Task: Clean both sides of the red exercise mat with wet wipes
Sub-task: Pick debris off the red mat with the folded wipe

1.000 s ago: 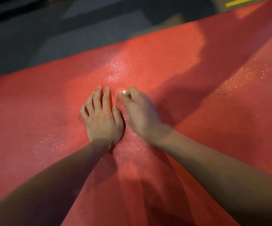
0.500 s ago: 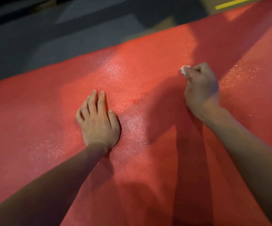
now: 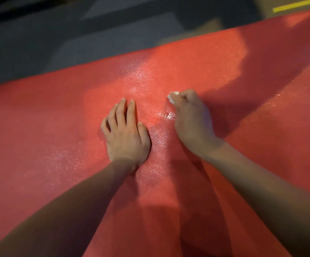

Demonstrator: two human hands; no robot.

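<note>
The red mat [image 3: 224, 75] fills most of the frame, its long axis running from lower left up to upper right, with dark floor [image 3: 57, 43] beyond its far edge. The left hand [image 3: 127, 134] presses flat, fingers straight, at centre. Just to its right, the right hand [image 3: 192, 119] is clenched round a white wipe [image 3: 172, 96], so the unwiped stretch toward upper right lies nearer that hand.

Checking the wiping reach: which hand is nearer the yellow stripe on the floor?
Right. The right hand lies below-left of the yellow stripe; the left hand presses the mat farther left.
</note>
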